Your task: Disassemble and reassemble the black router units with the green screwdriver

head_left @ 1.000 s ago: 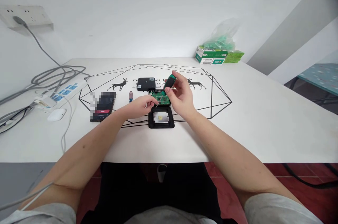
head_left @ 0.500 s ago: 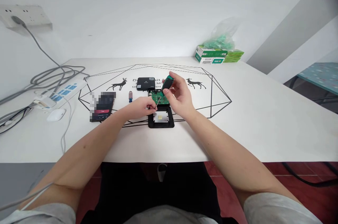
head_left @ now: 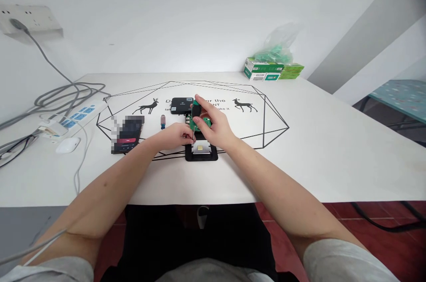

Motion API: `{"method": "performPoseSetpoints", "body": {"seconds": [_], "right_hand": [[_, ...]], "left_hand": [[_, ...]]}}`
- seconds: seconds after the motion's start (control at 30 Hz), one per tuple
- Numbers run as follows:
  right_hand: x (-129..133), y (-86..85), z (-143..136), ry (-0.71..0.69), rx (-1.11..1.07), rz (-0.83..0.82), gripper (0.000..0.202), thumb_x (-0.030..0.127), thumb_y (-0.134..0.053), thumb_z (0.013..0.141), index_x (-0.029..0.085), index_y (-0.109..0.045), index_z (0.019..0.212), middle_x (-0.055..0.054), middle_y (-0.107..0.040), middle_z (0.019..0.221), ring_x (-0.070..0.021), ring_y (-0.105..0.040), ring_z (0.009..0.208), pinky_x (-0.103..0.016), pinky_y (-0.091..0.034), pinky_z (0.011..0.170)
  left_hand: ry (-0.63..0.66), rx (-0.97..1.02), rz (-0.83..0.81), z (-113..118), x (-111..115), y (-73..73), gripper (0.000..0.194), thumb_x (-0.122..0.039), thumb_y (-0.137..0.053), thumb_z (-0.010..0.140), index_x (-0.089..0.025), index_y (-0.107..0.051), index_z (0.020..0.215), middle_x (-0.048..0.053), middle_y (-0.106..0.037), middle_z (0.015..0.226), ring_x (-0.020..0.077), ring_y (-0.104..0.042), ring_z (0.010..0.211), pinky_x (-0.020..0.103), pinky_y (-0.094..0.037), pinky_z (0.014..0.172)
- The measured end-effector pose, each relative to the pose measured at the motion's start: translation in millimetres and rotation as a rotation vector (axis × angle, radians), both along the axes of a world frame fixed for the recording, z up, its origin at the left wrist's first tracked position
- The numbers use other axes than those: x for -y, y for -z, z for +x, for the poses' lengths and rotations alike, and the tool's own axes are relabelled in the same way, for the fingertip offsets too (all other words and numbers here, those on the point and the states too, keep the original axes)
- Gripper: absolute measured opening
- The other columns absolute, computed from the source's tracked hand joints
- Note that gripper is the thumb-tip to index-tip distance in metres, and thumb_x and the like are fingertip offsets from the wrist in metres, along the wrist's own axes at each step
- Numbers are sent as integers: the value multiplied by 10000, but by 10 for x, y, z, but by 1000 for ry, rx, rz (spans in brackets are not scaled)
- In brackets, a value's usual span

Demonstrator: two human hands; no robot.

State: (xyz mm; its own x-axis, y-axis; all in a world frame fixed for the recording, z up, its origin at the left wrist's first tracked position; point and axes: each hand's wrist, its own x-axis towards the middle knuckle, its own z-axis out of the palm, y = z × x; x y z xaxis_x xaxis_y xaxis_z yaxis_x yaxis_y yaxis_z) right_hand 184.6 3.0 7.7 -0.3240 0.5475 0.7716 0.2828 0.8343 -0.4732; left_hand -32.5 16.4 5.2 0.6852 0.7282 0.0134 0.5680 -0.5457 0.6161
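Observation:
My right hand (head_left: 214, 126) is closed on the green and black handle of a screwdriver (head_left: 196, 109), whose thin shaft points down. Its tip is by the fingers of my left hand (head_left: 176, 135), which are pinched together at the left edge of a green circuit board (head_left: 203, 125). What they pinch is too small to make out. Just in front of the board lies an open black casing (head_left: 214, 157) with a silver metal plate (head_left: 201, 147) inside. Behind the board is a black box (head_left: 181, 104), partly covered by my right hand.
A small screwdriver (head_left: 163, 122) and a phone (head_left: 129, 133) lie on the left. Beyond them are a white mouse-shaped object (head_left: 68, 145), a power strip (head_left: 80, 114) and grey cables (head_left: 66, 93). Green boxes (head_left: 266, 68) with a plastic bag (head_left: 276, 49) stand at the back right.
My right hand has moved left with the screwdriver, which now stands more upright. The screwdriver's tip has come closer to my left fingertips. The view has shifted slightly.

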Motion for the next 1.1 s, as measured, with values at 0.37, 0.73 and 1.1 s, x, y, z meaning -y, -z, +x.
{"method": "performPoseSetpoints", "body": {"seconds": [0.37, 0.73, 1.1], "right_hand": [[8, 10, -96, -47, -15, 101, 501, 275, -601, 1054, 350, -519, 1542, -70, -719, 1225, -220, -664, 947, -433, -652, 825], [33, 116, -59, 122, -147, -8, 532, 326, -774, 964, 360, -561, 1451, -38, -647, 1151, -189, -591, 799, -467, -642, 829], [147, -68, -51, -99, 58, 86, 506, 269, -428, 1109, 351, -507, 1602, -114, -717, 1347, -255, -709, 1104, -493, -647, 931]], "left_hand": [[-43, -74, -80, 6, 71, -70, 133, -262, -634, 942, -207, -754, 920, 51, -785, 997, 246, -733, 945, 342, -565, 864], [-11, -120, -9, -24, 98, -174, 185, -249, -615, 928, -218, -795, 958, 47, -787, 1044, 223, -716, 923, 322, -557, 862], [35, -61, 54, -22, 171, -136, 180, -187, -596, 959, -213, -760, 890, 45, -756, 924, 229, -699, 850, 344, -540, 789]]}}
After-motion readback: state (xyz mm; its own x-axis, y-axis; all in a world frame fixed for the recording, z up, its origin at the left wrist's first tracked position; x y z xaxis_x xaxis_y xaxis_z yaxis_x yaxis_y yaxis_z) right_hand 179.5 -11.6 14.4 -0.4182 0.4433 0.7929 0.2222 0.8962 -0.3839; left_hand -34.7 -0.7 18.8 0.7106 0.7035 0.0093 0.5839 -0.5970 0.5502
